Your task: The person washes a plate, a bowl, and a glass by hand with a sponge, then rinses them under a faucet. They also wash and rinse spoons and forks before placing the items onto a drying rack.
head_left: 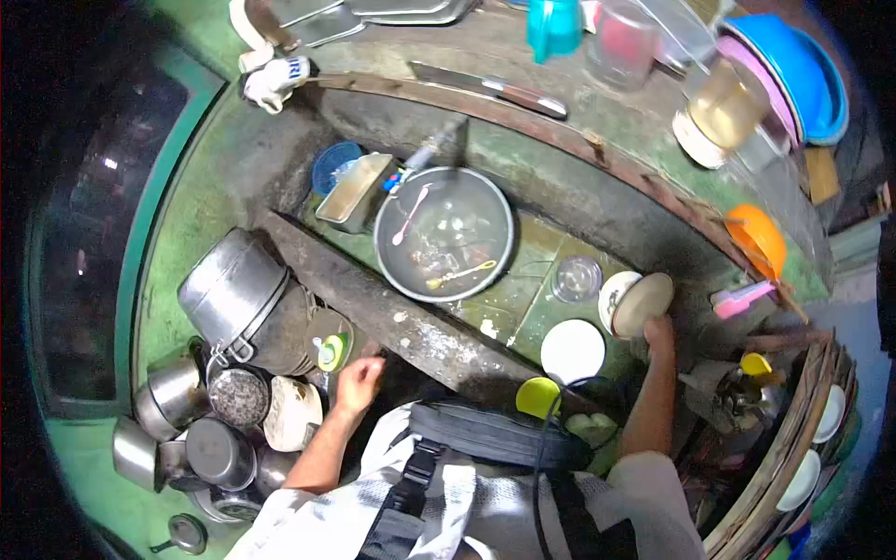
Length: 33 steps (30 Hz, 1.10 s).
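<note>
My right hand is closed on the rim of a pale bowl, which is tilted over a white bowl at the right of the sink floor. My left hand is closed in front of the concrete ledge, near a clear container with a green and white item; whether it holds anything is too small to tell. A white plate and a clear glass bowl lie left of the bowls. Water and two spoons are in the grey basin.
Metal pots are piled at the left. A knife lies on the upper shelf. An orange bowl and a pink brush are at the right. The concrete ledge runs between my body and the basin.
</note>
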### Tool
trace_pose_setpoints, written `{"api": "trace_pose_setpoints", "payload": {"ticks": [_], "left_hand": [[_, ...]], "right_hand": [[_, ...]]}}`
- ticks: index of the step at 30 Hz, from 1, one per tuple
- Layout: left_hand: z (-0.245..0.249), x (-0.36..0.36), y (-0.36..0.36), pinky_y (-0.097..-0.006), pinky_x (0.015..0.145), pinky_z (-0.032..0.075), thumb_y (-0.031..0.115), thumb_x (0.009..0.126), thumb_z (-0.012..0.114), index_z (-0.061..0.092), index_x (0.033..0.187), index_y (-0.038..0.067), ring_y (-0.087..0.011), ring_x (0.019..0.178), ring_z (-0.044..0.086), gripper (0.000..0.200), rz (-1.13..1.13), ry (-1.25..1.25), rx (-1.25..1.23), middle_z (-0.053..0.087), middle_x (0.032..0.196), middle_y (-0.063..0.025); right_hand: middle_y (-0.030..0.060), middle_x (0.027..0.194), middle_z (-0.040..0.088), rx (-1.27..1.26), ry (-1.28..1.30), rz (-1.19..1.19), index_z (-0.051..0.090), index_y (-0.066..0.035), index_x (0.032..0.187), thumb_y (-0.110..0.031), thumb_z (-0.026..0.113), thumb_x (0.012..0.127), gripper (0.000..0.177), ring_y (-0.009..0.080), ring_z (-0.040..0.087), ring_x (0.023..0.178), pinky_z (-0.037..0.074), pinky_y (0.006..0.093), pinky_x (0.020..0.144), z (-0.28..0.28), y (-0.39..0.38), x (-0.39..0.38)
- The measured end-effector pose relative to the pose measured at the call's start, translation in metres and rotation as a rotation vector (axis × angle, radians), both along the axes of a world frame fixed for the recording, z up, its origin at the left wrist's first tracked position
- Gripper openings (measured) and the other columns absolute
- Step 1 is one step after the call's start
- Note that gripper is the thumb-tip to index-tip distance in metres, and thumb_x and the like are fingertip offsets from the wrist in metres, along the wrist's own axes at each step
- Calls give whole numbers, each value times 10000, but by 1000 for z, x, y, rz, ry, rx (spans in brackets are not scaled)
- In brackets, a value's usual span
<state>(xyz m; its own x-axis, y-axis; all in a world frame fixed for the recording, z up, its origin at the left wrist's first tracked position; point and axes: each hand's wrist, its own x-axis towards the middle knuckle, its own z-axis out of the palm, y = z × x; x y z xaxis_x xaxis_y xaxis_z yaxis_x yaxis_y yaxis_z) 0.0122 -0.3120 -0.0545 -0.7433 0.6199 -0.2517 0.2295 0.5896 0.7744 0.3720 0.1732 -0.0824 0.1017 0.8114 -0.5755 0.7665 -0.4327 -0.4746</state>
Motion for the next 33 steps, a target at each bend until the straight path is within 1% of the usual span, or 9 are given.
{"api": "trace_pose_setpoints", "payload": {"ticks": [4,6,8,9,12,17,24,28,33], "left_hand": [[7,-9,91,-265,775,489,214,918,577,626,1041,-9,-120,840,595,259,-100,-230,206,660,922,-65],[-9,-15,144,-305,836,501,194,932,543,530,1208,16,-155,933,603,328,-206,-637,398,628,1051,-99],[6,-15,195,-320,838,503,244,946,514,381,1354,81,-186,1008,590,460,-223,-952,278,580,1181,-100],[20,-15,214,-364,866,495,292,945,502,356,1372,102,-205,1053,574,490,-200,-1137,244,552,1234,-102],[-19,-40,238,-466,938,448,278,931,492,374,1336,27,-281,1102,552,491,-224,-1557,184,541,1238,-141],[-30,-121,227,-502,871,499,-42,817,514,335,1356,73,-326,1146,503,579,62,-1173,248,509,1234,-143],[-137,-204,225,-399,969,412,-69,809,501,402,1333,54,-242,1140,495,548,296,-640,393,478,1284,-116],[-195,-203,234,-429,935,444,-45,805,534,336,1355,113,-301,1166,473,606,415,-790,432,477,1267,-113],[-148,-184,241,-483,873,488,4,813,560,297,1359,176,-316,1127,498,630,222,-1103,413,466,1276,-105]], "right_hand": [[193,1146,585,273,165,368,535,41,1151,-82,506,779,393,350,577,1017,464,400,849,7,-30,23],[115,1106,600,106,710,6,508,22,1203,-95,542,815,407,212,593,954,476,365,781,106,-81,-44],[127,1193,558,-83,635,130,425,-2,1286,-128,592,809,520,258,517,1097,411,402,929,58,-77,-58],[120,1218,542,-271,754,-32,400,-18,1311,-164,610,818,555,245,492,1127,378,392,965,109,-104,-104],[87,1067,607,-372,791,199,506,22,1200,-192,592,861,410,181,570,956,415,378,916,72,-129,-167],[78,1039,616,-350,805,413,529,-12,1197,-276,517,928,377,185,613,834,230,405,1053,53,-150,-197],[60,935,612,-289,614,-237,538,-4,1146,-267,527,937,336,160,611,712,465,288,740,85,-195,-101],[71,823,624,-150,545,-224,551,-6,1077,-248,497,949,279,173,612,694,455,287,702,87,-227,-60],[130,781,642,-158,653,-398,537,-18,1123,-333,476,948,365,215,625,703,514,353,631,119,-239,-48]]}}
